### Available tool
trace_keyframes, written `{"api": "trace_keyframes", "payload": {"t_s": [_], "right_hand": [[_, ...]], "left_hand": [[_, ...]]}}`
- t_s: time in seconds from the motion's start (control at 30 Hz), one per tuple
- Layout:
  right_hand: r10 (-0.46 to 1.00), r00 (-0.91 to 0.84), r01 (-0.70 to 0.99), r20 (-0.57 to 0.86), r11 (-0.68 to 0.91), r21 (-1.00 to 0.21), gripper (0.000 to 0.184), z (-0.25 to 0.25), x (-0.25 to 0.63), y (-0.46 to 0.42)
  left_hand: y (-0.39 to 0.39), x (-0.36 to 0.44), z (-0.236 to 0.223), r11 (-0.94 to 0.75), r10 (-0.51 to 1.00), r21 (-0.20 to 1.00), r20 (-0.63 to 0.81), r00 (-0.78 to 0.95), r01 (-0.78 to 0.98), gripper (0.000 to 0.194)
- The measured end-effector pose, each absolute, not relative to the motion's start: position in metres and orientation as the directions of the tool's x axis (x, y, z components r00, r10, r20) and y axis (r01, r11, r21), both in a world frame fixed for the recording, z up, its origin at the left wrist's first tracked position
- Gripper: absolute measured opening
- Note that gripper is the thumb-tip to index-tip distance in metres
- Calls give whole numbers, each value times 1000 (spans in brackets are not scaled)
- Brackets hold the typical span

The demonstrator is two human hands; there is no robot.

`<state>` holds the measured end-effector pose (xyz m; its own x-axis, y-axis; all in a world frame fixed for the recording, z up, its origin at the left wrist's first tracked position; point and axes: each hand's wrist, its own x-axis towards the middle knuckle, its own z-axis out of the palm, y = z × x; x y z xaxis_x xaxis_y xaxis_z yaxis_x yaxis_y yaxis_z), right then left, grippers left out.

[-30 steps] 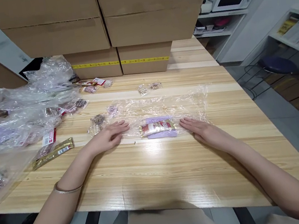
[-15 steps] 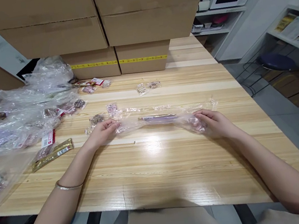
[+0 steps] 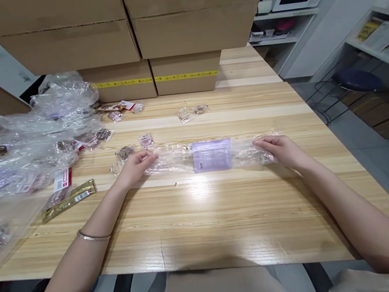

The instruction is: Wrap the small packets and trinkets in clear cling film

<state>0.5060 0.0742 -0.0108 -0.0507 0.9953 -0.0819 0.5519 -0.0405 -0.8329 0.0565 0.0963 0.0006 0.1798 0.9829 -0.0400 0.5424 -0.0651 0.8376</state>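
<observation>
A clear plastic wrap [image 3: 174, 158] lies folded into a long band across the wooden table [image 3: 208, 212], with a purple packet [image 3: 212, 155] inside its middle. My left hand [image 3: 135, 165] grips the band's left end with curled fingers. My right hand [image 3: 278, 149] pinches the right end. Both hands rest low on the table top, the packet flat between them.
A heap of clear plastic bags [image 3: 29, 141] with small snack packets lies at the left. A gold stick packet [image 3: 69, 200] sits near my left forearm. Loose wrapped sweets [image 3: 191, 112] lie further back. Stacked cardboard boxes [image 3: 134, 33] line the far edge. Shelves stand at the right.
The flat sheet has been folded over the packet and turned, so the purple back now faces up. Both hands went from lying flat to gripping the wrap's ends.
</observation>
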Motion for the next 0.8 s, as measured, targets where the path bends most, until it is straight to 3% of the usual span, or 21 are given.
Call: {"api": "trace_keyframes", "payload": {"t_s": [0.07, 0.13, 0.2, 0.27, 0.3, 0.37, 0.43, 0.5, 0.6, 0.7, 0.8], "right_hand": [[993, -70, 639, -92, -26, -769, 53, -17, 513, 78], [996, -7, 787, -84, -47, -615, 53, -19, 518, 79], [993, 115, 904, 28, -93, -417, 52, -16, 519, 77], [975, 92, 949, 201, -25, -314, 51, -10, 519, 71], [968, 0, 945, 250, 82, -316, 54, -7, 518, 67], [937, -273, 857, 216, 339, -388, 71, -4, 517, 60], [869, -485, 734, 96, 464, -495, 79, -6, 517, 56], [839, -543, 679, 36, 465, -568, 61, -11, 518, 56], [885, -461, 639, 59, 378, -670, 37, -18, 519, 62], [963, -261, 612, 63, 215, -761, 46, -20, 514, 65], [997, -59, 620, 58, 82, -780, 56, -16, 504, 64]], "left_hand": [[100, 56, -4, -120, 973, 780, -29, 228, 615, 42], [100, 58, -8, -187, 964, 675, -11, 264, 713, 37], [97, 61, -8, -218, 973, 521, 55, 223, 825, 31], [89, 65, -4, -231, 963, 378, 217, 157, 897, 30], [85, 67, -1, -276, 938, 331, 300, 176, 902, 33], [77, 70, 4, -473, 861, 285, 351, 368, 834, 43], [73, 70, 6, -656, 754, 320, 234, 614, 684, 53], [74, 67, 5, -678, 702, 403, 106, 705, 615, 50], [81, 60, 2, -538, 789, 536, 48, 612, 651, 46], [87, 58, 1, -369, 880, 670, 28, 474, 644, 48], [88, 63, 1, -293, 929, 694, 43, 368, 658, 45]]}}
